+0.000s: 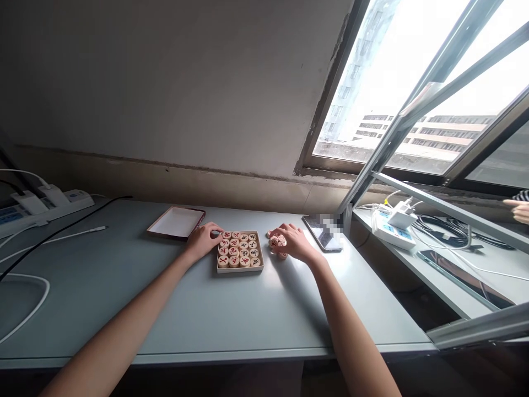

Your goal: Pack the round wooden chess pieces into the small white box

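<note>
A small square box filled with several round wooden chess pieces, marked in red and black, sits on the grey table. My left hand rests against the box's left far corner, fingers curled on its edge. My right hand lies just right of the box, fingers curled over a small pile of loose pieces.
The box's lid lies upturned to the left. A phone lies right of my right hand. Power strips and cables sit far left; another strip is on the adjoining desk. An open window frame leans in. Another person's hand shows at far right.
</note>
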`<state>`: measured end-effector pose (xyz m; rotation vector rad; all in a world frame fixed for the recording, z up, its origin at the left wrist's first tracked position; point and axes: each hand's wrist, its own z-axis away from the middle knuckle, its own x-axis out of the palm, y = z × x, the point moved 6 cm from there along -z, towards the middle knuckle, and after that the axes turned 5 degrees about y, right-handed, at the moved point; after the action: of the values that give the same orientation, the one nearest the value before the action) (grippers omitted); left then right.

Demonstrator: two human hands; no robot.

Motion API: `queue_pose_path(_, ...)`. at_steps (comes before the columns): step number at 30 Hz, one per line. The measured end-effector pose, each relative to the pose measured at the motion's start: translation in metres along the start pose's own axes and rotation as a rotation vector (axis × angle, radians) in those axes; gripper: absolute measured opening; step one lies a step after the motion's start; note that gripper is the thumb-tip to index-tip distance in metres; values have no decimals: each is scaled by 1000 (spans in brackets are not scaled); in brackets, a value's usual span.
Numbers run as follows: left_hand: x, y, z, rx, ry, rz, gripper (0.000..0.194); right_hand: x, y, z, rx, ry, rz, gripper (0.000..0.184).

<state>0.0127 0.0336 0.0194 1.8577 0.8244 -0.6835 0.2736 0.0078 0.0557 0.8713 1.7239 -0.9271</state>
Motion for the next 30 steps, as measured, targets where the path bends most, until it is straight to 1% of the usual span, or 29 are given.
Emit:
queue_pose_path(3,0,1,0,10,4,-2,24,-3,-4,0,-13,9,-14,24)
queue_pose_path(7,1,0,0,2,7,-2,23,-3,-9,-1,6,-38,-37,13)
queue_pose_path(11,2,-1,0,-3,11,4,23,-2,-11,0,-27,-70,-127,14)
queue_pose_path(15,3,0,0,-1,-4,40,23,-6,-3,2,19,-58,-172,16)
queue_pose_path(17,3,0,0,-1,-10,52,23,-8,-5,2,21,-49,-237,20)
queue_pose_path(19,3,1,0,3,-14,66,23,-7,-20,1,-37,-55,-329,24)
queue_pose_path(21,4,1,0,9,-19,86,23,-3,-43,0,-146,-72,-409,27)
queue_pose_path(23,4,0,0,14,-23,105,23,1,-68,1,-256,-101,-458,25)
queue_pose_path(25,5,-1,0,15,-26,111,23,5,-85,3,-315,-128,-480,19)
queue_pose_path(27,5,-2,-1,17,-29,113,23,7,-90,3,-312,-130,-487,15)
queue_pose_path(30,5,-2,-1,23,-31,120,23,8,-85,3,-285,-124,-479,15)
